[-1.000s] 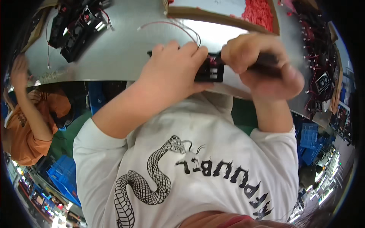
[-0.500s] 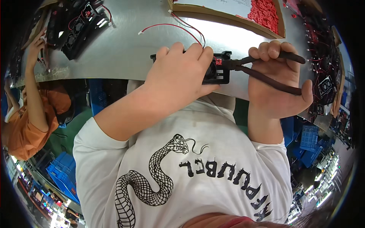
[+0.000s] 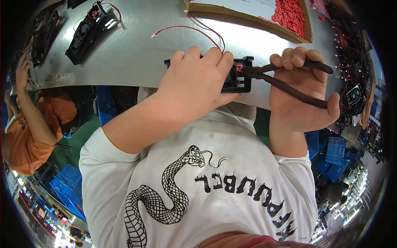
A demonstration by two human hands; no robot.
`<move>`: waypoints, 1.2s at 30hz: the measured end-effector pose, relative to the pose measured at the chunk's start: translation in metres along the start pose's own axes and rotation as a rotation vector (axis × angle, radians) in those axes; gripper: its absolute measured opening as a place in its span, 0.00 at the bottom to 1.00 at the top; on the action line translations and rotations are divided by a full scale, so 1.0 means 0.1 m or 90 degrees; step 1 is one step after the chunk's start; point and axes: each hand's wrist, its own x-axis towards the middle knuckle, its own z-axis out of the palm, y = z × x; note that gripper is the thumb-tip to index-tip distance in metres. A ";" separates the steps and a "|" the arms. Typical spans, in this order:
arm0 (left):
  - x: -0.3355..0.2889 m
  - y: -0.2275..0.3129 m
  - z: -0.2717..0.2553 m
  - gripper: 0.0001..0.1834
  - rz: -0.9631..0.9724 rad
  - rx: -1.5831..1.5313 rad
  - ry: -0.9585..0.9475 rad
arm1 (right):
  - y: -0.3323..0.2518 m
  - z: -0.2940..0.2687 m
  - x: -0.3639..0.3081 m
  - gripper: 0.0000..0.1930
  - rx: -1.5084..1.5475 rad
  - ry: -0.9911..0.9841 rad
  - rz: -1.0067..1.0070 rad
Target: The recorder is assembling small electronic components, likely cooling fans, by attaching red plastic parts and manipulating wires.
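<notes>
My left hand (image 3: 197, 80) is closed over a black plastic fan housing (image 3: 247, 84) and presses it against the metal table near its front edge. Two red-and-black cable leads with white plugs (image 3: 155, 35) run out beyond my fingers. A small red part (image 3: 238, 67) sits at the housing's right end. My right hand (image 3: 304, 87) is wrapped round the dark handles of a pair of pliers (image 3: 285, 78), which are spread apart. The pliers' jaws touch or overlap the housing beside the red part; their exact grip is too small to tell.
A cardboard tray (image 3: 244, 18) with many red pieces (image 3: 288, 18) and a white sheet stands at the back. Another fan housing (image 3: 84, 33) lies at the back left. Many dark fan units (image 3: 353, 93) are heaped on the right. A co-worker in orange (image 3: 31, 140) works at the left.
My hands, the housing and the pliers have barely shifted. At the left, the co-worker's hand has moved outward and down, and a dark housing there has changed position.
</notes>
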 end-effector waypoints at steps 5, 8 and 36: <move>0.01 0.00 -0.01 0.34 -0.005 -0.001 -0.005 | 0.03 -0.11 0.04 0.40 0.017 -0.081 -0.013; 0.01 -0.02 -0.04 0.38 -0.018 -0.035 -0.054 | 0.03 -0.04 0.08 0.35 -0.042 -0.157 0.007; 0.08 0.08 -0.09 0.31 0.034 -0.033 -0.037 | -0.05 0.00 -0.02 0.44 -0.163 -0.169 -0.024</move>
